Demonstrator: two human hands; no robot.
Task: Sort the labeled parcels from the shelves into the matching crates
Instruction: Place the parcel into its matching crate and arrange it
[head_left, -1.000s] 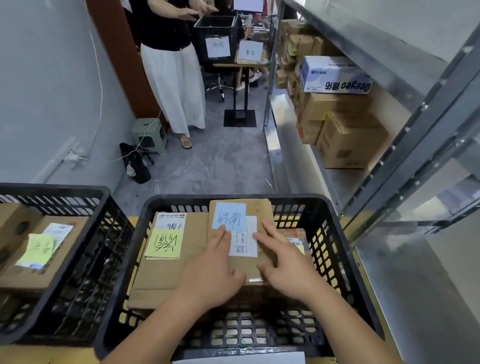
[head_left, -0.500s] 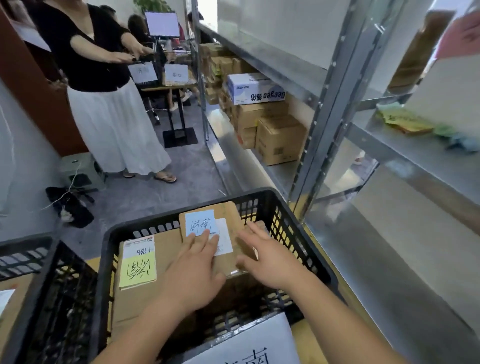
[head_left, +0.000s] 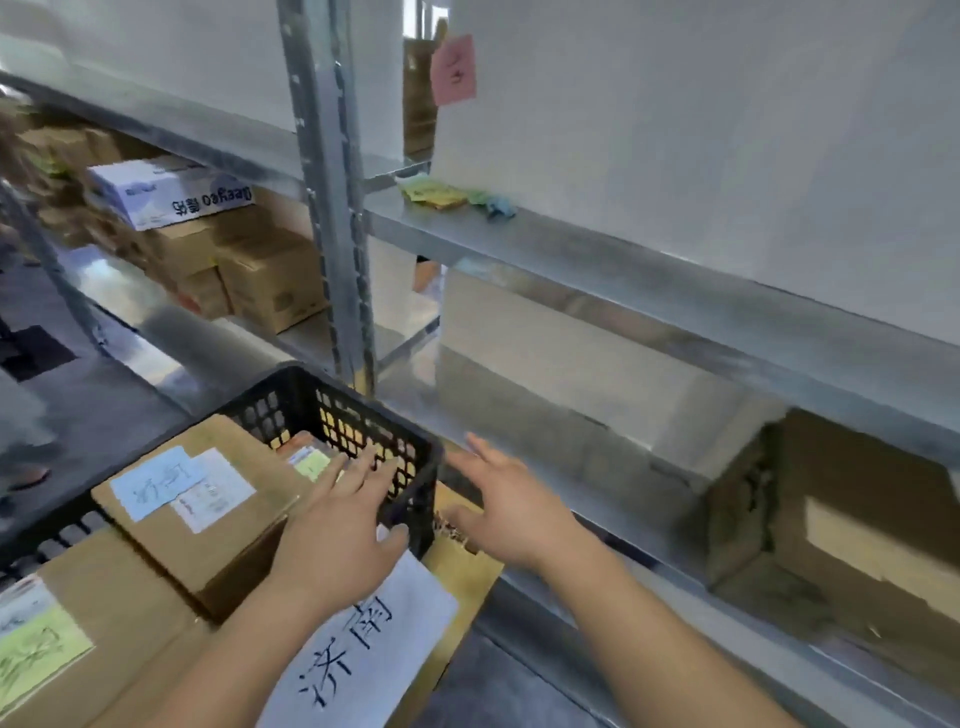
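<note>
Metal shelves (head_left: 597, 260) stand just beside your black crate (head_left: 415, 457); your left hand (head_left: 337, 540) hovers released above its corner, your right hand (head_left: 511, 514) released past its rim.

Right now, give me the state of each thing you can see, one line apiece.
Left hand: open, over the crate corner, holding nothing.
Right hand: open, outside the crate, toward the shelf.
Black crate: holds stacked parcels.
Blue-labeled parcel: closed, lying on top inside the crate.
Green-labeled parcel: closed, underneath it.
Crate sign: hangs on the crate front.
Shelf box: closed, on the lower shelf.
</note>
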